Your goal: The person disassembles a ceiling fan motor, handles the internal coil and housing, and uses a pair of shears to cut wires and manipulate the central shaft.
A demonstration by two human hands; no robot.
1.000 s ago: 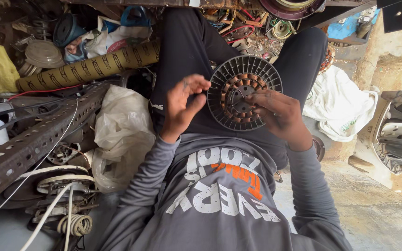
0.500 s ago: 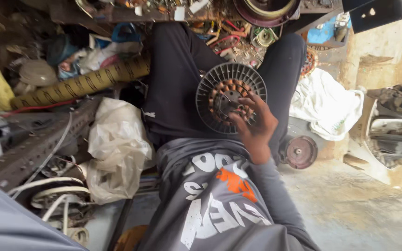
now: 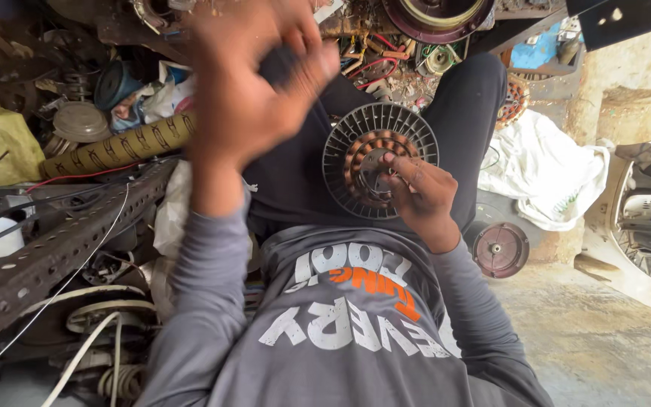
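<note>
A round grey motor stator point(image 3: 338, 162) with a ring of copper windings rests on my lap, between my dark trouser legs. My right hand point(image 3: 422, 197) lies on its right side, fingertips pressed to the metal hub at its centre, gripping it. My left hand point(image 3: 254, 87) is lifted high and close to the camera, left of the stator and apart from it. It is blurred by motion, with fingers curled; I cannot tell whether it holds anything. My grey long-sleeved shirt fills the lower middle.
A rusty perforated metal bar point(image 3: 62, 241) slants along the left, over white cables point(image 3: 84, 354). A yellowish ribbed hose point(image 3: 122, 147) lies behind it. A white cloth point(image 3: 544, 173) and a round maroon motor cover point(image 3: 500, 249) sit at right on the concrete floor point(image 3: 604, 324).
My left hand came off the stator, left the view, and now swings up blurred in front of the camera. My right hand has stayed on the stator.
</note>
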